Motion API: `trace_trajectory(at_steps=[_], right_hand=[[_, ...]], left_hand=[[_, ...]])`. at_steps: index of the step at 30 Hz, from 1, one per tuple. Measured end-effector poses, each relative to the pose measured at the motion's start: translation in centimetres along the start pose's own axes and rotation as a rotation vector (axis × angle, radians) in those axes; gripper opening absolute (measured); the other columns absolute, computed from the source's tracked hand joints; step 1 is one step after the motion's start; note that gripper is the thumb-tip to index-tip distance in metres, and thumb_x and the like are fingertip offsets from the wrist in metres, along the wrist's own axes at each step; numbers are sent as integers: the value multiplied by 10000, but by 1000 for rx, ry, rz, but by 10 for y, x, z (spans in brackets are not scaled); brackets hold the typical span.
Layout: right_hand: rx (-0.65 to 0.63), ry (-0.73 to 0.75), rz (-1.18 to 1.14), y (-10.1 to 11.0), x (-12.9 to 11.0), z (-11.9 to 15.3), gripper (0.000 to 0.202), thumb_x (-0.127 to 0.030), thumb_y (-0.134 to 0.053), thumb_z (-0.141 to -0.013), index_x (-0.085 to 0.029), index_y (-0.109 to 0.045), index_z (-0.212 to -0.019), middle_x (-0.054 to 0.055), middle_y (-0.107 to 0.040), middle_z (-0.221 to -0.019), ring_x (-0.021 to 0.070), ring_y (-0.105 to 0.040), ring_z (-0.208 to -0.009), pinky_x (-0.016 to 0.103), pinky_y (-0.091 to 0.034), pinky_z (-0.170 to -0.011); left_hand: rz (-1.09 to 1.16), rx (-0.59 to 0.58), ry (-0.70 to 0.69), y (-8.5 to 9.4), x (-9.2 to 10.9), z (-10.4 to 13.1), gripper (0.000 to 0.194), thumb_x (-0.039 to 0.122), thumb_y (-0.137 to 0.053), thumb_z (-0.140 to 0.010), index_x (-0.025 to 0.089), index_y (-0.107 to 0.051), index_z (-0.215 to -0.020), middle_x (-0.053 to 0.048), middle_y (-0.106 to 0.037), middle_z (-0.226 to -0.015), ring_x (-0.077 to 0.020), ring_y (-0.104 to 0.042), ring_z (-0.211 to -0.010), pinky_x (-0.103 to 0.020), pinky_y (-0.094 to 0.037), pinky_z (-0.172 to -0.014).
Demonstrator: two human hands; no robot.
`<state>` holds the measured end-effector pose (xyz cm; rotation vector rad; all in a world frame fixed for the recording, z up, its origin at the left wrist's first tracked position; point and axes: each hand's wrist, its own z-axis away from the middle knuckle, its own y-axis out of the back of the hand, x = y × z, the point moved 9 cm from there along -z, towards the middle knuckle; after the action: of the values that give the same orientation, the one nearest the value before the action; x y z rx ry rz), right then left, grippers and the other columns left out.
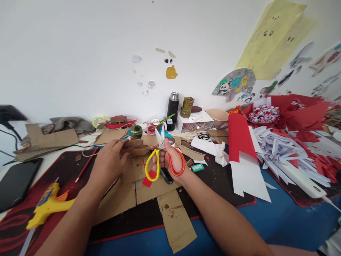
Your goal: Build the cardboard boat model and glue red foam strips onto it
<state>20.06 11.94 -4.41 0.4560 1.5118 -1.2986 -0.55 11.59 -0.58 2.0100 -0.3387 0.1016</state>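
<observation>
My right hand (172, 156) holds a pair of scissors (161, 143) upright, with the thumb through the red handle loop. The yellow loop hangs to the left and the blades are spread, pointing at the wall. To the left, my left hand (110, 160) is closed at the end of a folded brown cardboard piece (134, 144); its fingertips are partly hidden. Below both hands lies a large flat cardboard sheet (122, 199), with a small red paper scrap (149, 178) on it. A dark object (167, 176) sits under the right hand.
A yellow glue gun (48, 206) and a black phone (20, 183) lie at left. Behind stand a black thermos (173, 104) and a white box (194, 122). A green box (197, 168), red paper (238, 138), white paper strips (277, 147) and a red-wrapped bouquet (265, 113) are at right.
</observation>
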Motion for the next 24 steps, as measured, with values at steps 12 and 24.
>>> trace_trajectory(at_steps=[12, 24], right_hand=[[-42, 32, 99, -4, 4, 1, 844, -922, -639, -906, -133, -779, -1171, 47, -732, -685, 185, -706, -535, 256, -515, -524], [-44, 56, 143, -4, 4, 0, 901, -963, -661, -843, -136, -785, -1178, 35, -720, -688, 164, -674, -497, 248, -484, -512]], left_hand=[[-103, -59, 77, 3, 2, 0, 567, 281, -499, -990, 98, -641, -1508, -234, -739, -1383, -427, -709, -1249, -546, -554, -994], [-61, -40, 75, -2, 0, 2, 588, 360, -532, -994, 119, -637, -1521, -220, -756, -1342, -440, -698, -1256, -557, -554, -1019]])
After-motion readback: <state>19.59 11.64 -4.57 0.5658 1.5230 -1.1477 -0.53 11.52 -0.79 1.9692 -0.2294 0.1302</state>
